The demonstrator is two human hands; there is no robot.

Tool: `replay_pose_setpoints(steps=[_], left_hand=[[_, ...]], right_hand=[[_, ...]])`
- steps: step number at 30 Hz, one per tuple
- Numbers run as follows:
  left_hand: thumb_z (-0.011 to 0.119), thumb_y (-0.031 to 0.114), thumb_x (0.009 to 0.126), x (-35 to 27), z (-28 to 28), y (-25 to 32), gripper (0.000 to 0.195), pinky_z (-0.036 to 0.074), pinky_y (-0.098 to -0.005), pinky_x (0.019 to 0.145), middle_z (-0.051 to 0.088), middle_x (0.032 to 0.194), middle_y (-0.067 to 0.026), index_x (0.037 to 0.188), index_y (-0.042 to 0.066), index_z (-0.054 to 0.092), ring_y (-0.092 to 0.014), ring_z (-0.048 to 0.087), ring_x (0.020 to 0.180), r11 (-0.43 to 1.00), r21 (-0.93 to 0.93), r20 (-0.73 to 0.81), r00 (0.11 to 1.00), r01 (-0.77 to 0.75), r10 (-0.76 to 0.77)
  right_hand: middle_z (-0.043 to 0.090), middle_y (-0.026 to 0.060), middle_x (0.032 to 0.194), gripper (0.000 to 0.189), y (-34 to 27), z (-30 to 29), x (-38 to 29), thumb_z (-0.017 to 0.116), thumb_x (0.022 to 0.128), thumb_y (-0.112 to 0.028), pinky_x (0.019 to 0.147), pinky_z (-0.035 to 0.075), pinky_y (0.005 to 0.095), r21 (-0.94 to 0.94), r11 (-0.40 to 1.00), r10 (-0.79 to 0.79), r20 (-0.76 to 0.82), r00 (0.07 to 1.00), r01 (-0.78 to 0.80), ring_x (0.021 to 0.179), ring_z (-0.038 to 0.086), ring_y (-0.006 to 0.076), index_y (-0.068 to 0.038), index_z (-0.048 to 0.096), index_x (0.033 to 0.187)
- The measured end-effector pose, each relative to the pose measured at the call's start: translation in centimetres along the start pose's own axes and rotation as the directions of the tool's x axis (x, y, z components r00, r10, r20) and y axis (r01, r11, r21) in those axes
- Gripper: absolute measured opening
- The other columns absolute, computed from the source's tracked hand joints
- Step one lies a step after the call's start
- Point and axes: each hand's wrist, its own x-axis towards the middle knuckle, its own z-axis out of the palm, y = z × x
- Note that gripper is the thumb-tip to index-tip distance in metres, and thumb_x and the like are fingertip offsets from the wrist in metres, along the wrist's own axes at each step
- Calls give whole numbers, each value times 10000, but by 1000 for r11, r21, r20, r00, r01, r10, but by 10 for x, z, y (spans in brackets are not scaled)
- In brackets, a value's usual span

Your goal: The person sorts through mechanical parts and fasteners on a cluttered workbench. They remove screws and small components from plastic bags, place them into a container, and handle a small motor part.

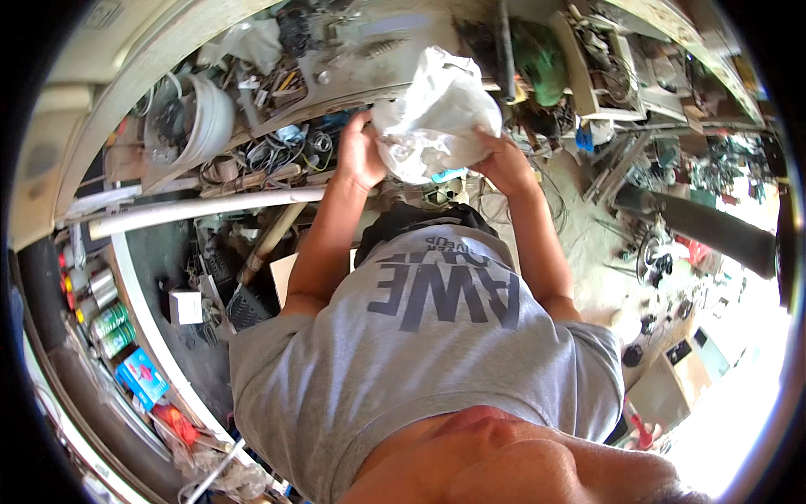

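Note:
A crumpled white plastic bag (pixel 434 120) is held up in front of my chest, over the edge of a cluttered workbench (pixel 352 79). My left hand (pixel 362 151) grips its left side, and my right hand (pixel 504 157) pinches the right side with the thumb on top. Whatever the bag contains is hidden by the plastic. Just below its lower edge a small light-blue piece (pixel 449 175) shows; I cannot tell what it belongs to.
A white plastic bucket (pixel 211 120) lies tipped on the left, near tangled cables (pixel 271 151). A white pipe (pixel 208 211) crosses below them. A dark vertical pipe (pixel 504 50) and a wooden box of parts (pixel 604 63) are to the right. Scattered parts cover the floor (pixel 579 233).

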Motion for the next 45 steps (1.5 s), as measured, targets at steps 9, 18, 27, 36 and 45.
replay_pose_setpoints(steps=[9,18,27,36,45], left_hand=[[663,362,865,3,-18,-29,546,441,-328,925,590,1188,-65,1286,55,500,-162,566,1067,575,800,-182,982,173,-42],[393,330,998,24,-47,-40,384,484,-427,927,615,1147,-109,1206,34,522,-237,608,1035,968,177,-250,959,179,-131],[407,361,968,29,-43,-37,457,473,-448,943,601,1190,-141,1246,12,506,-263,608,1033,991,126,-231,973,55,-24],[680,481,805,8,-27,-29,685,476,-396,915,580,1217,-86,1296,43,488,-216,562,1105,912,409,-106,994,20,25],[510,326,912,25,-54,-19,393,537,-430,846,631,1124,-133,1178,42,564,-262,633,1002,971,220,-281,959,90,-25]], right_hand=[[488,189,1316,385,7,-13,15,308,999,-176,1046,375,499,370,922,94,74,993,-115,1205,491,334,26,405,1312],[589,147,1178,380,3,-15,15,509,936,-225,965,453,400,176,984,61,-123,990,-39,1070,580,278,17,511,1229],[595,104,1176,473,10,15,12,609,911,-280,917,491,348,-177,975,142,29,989,-135,1053,590,224,3,481,1268],[620,135,1146,352,16,7,48,438,956,-236,956,468,407,290,933,163,193,967,-216,1047,601,275,5,537,1192],[432,137,1368,559,4,18,29,498,863,12,1031,369,372,-675,465,-456,372,808,573,1234,452,247,-105,389,1399]])
